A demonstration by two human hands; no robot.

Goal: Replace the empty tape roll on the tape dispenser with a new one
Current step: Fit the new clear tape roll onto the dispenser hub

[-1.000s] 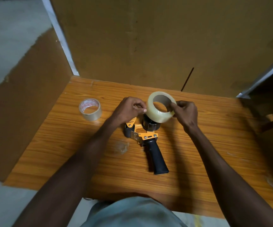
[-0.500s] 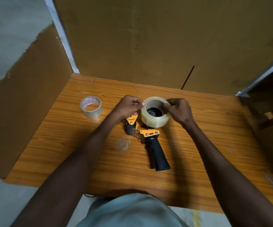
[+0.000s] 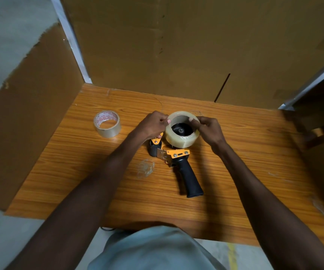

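A yellow and black tape dispenser (image 3: 178, 158) lies on its side on the wooden table (image 3: 254, 152), its black handle pointing toward me. A full roll of clear tape (image 3: 180, 140) sits around the dispenser's black hub, which shows through the roll's hole. My right hand (image 3: 208, 130) grips the roll's right rim, thumb inside the hole. My left hand (image 3: 154, 123) pinches the roll's left edge with closed fingers. A second, thinner tape roll (image 3: 107, 123) with red print inside its core stands apart at the table's left.
Cardboard panels (image 3: 176, 45) wall the table at the back and the left. A scrap of crumpled clear tape (image 3: 145, 168) sticks to the table left of the handle. A dark wooden piece of furniture (image 3: 316, 121) stands at the right edge.
The clear roll came down from its tilted, raised position above the dispenser and now sits level around the black hub. Both hands came down with it.
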